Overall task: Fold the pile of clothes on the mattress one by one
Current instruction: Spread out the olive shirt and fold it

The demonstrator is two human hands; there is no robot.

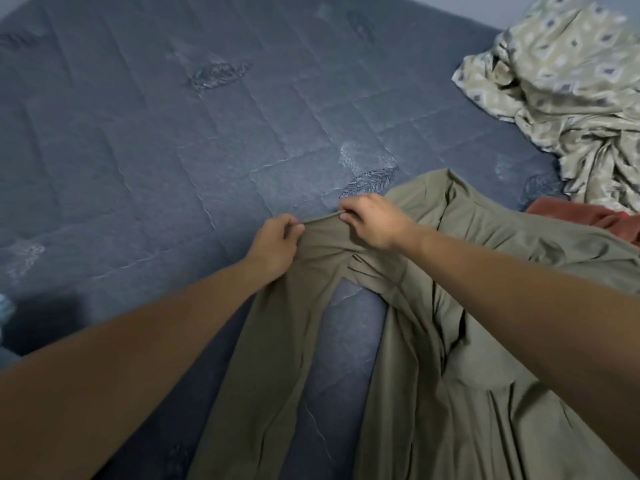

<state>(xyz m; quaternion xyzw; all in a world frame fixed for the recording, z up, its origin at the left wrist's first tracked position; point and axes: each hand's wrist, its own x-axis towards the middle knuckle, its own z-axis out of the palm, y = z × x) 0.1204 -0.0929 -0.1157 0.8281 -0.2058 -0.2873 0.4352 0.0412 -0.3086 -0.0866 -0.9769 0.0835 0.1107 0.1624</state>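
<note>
An olive-green garment (pixel 450 358) is spread over the near right part of the blue quilted mattress (pixel 156 150). One long strip of it runs toward me at the lower middle, and the wider part lies to the right. My left hand (pixel 273 245) and my right hand (pixel 372 220) both pinch the garment's far edge, close together, with the hem stretched taut between them. Creases fan out in the cloth just below my hands.
A crumpled beige patterned cloth (pixel 571 98) is heaped at the far right of the mattress. A reddish-pink cloth (pixel 595 220) shows just under it, beside the green garment. Something pale blue (pixel 5 310) is at the left edge.
</note>
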